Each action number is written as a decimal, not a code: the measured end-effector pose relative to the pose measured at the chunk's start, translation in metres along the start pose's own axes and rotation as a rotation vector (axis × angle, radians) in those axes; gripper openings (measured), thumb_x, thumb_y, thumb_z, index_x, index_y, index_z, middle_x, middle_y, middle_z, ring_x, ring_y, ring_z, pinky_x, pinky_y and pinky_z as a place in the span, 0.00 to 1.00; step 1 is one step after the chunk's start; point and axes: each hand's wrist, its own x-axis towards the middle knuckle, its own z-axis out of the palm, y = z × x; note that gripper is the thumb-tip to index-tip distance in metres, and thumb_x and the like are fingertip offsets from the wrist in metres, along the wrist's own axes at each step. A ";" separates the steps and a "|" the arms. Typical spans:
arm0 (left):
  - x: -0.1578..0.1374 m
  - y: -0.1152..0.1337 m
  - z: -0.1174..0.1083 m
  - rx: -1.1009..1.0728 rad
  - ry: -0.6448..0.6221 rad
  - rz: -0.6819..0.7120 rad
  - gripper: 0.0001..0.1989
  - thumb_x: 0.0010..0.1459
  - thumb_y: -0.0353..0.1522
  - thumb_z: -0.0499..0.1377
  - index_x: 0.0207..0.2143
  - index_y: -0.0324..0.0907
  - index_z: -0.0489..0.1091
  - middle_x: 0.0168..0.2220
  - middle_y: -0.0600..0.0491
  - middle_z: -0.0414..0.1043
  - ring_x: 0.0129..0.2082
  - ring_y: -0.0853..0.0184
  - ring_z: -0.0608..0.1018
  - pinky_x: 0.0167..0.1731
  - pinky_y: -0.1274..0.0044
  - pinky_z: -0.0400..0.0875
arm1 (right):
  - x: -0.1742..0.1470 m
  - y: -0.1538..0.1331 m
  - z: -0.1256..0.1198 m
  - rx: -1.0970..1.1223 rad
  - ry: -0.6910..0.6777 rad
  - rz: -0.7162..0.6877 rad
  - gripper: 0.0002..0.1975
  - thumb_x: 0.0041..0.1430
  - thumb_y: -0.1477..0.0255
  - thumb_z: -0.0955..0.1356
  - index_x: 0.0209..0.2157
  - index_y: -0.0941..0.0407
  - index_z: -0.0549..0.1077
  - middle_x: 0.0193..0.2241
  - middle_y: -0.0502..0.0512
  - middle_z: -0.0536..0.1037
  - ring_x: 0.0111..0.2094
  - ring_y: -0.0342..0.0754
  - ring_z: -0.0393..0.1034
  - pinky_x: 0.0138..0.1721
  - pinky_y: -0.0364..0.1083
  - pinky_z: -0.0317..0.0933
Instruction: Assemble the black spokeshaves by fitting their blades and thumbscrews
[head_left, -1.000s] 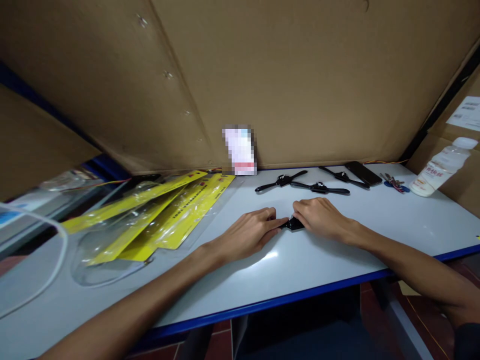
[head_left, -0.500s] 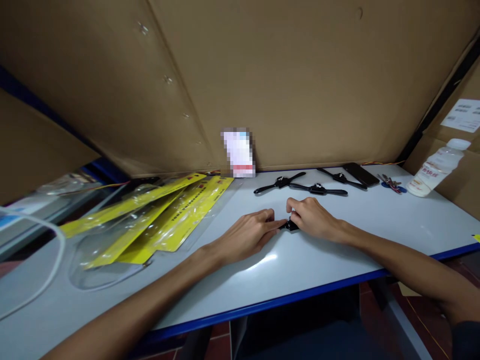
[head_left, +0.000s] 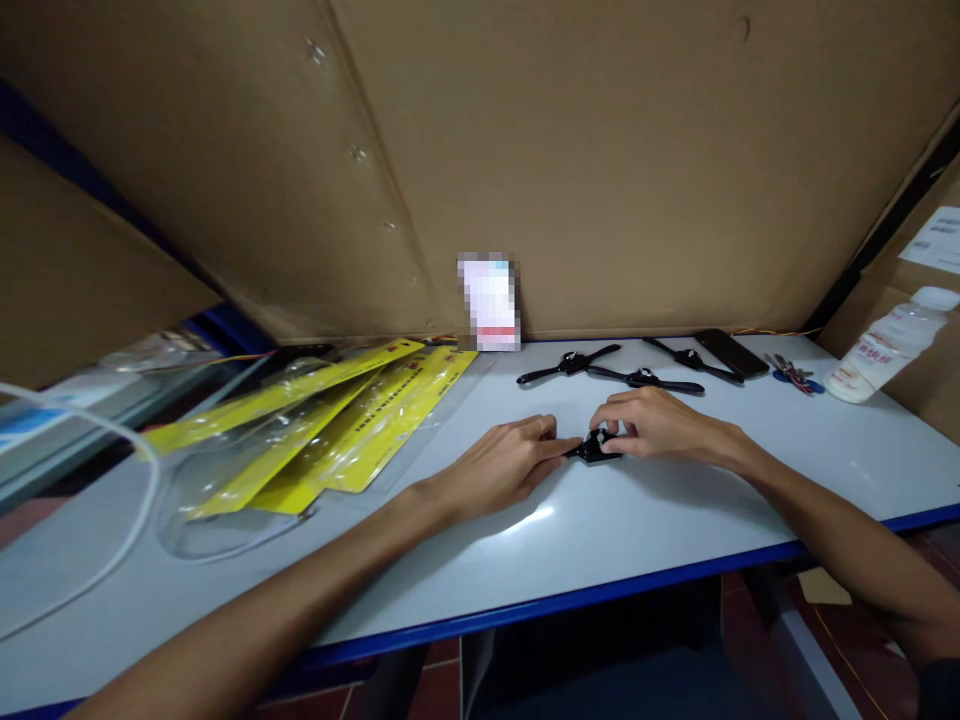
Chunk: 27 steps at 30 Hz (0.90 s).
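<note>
A black spokeshave (head_left: pixel 598 449) lies low over the white tabletop between my hands. My left hand (head_left: pixel 514 458) is closed around its left handle, with the index finger stretched along it toward the middle. Thumb and fingers of my right hand (head_left: pixel 649 428) are bent in a pinch at the right side of its metal centre. That hand covers the right handle. Behind my hands lie further black spokeshaves: one at the left (head_left: pixel 574 364), one in the middle (head_left: pixel 645 379) and one at the right (head_left: pixel 688 360).
Yellow-carded clear plastic packages (head_left: pixel 390 430) spread over the left side, near a white cable (head_left: pixel 154 490). At the back right are a dark phone (head_left: pixel 731 354), keys (head_left: pixel 791 375) and a plastic bottle (head_left: pixel 889 345). A blurred-out upright item (head_left: pixel 491 305) leans against the cardboard wall (head_left: pixel 600 180).
My right hand has shifted a little to the right along the spokeshave, showing more of its centre. My left hand keeps its hold. The whole view has moved slightly.
</note>
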 end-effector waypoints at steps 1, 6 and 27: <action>0.000 0.000 0.000 0.003 0.005 -0.001 0.21 0.72 0.33 0.47 0.61 0.45 0.71 0.38 0.49 0.69 0.33 0.66 0.75 0.36 0.73 0.73 | 0.001 -0.001 0.003 -0.049 0.001 -0.014 0.06 0.64 0.73 0.69 0.41 0.56 0.78 0.37 0.54 0.79 0.31 0.44 0.68 0.33 0.44 0.52; 0.000 -0.005 0.001 -0.009 0.024 0.002 0.22 0.72 0.32 0.46 0.61 0.44 0.70 0.38 0.49 0.69 0.32 0.66 0.74 0.35 0.73 0.73 | 0.007 -0.010 0.020 -0.240 0.010 0.033 0.08 0.70 0.72 0.65 0.38 0.59 0.75 0.32 0.55 0.77 0.28 0.45 0.63 0.30 0.47 0.45; 0.000 -0.004 0.003 0.002 -0.005 -0.036 0.21 0.71 0.31 0.48 0.61 0.44 0.71 0.40 0.48 0.70 0.34 0.65 0.75 0.36 0.72 0.72 | 0.006 -0.014 0.018 -0.373 -0.012 0.038 0.14 0.68 0.80 0.60 0.37 0.59 0.77 0.36 0.58 0.75 0.31 0.46 0.60 0.29 0.48 0.43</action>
